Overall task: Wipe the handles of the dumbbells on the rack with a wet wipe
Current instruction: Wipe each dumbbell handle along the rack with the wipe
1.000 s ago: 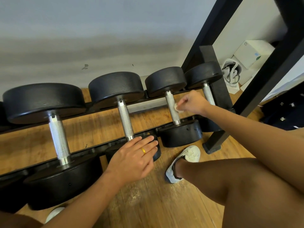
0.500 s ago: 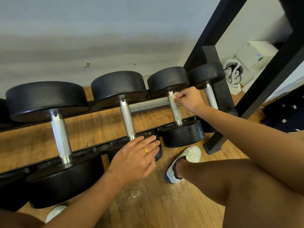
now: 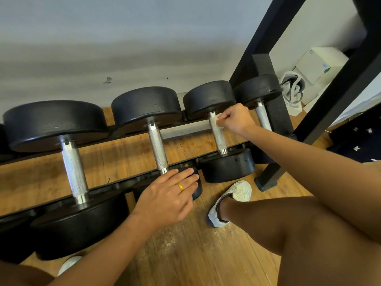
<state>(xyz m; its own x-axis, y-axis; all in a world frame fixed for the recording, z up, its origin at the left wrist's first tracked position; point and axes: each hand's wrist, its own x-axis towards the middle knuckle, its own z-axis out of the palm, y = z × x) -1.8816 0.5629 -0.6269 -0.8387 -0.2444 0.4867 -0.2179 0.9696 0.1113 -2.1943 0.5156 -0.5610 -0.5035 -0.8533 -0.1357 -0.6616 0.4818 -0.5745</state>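
Rack [image 3: 117,183] runs L to R across mid-frame w/ four dumbbells [image 3: 53,124]; left hand [image 3: 167,195], fingers straight & together, rests flat on 2nd dumbbell [image 3: 146,104] near head, centre; right hand [image 3: 237,119], upper right of centre, fingers curled, pinches wet wipe [image 3: 217,120] against top of 3rd handle [image 3: 219,139]

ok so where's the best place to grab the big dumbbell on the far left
Its knurled steel handle, probably, taken from above: it lies open between the two heads, which look too wide for one hand to close around.
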